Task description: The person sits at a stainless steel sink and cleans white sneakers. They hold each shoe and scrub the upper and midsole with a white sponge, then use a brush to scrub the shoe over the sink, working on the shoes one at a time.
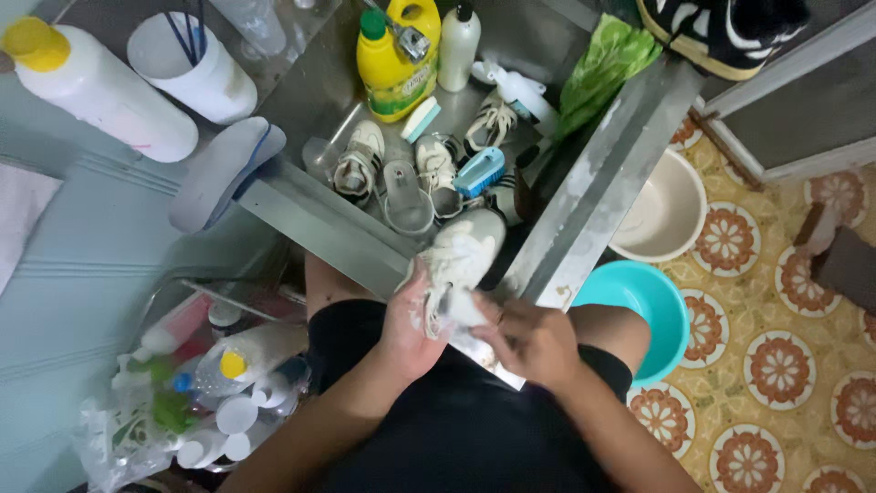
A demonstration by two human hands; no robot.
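Note:
A white sneaker [465,251] hangs over the near corner of a metal sink [584,210]. My left hand [411,324] holds it from the left side, fingers wrapped around its heel end. My right hand [529,338] presses a small white cloth or pad [464,310] against the shoe's heel. Inside the sink lie other white sneakers [360,160], a blue scrub brush [480,172], a clear cup [406,196] and a bar of soap [421,119].
A yellow detergent bottle [394,64] and a white bottle [458,46] stand at the sink's back. Shoe insoles [219,169] rest on the left counter beside white containers [196,68]. A teal basin [643,310] and a cream basin [666,215] sit on the patterned floor. Bottles fill a rack [210,383] at lower left.

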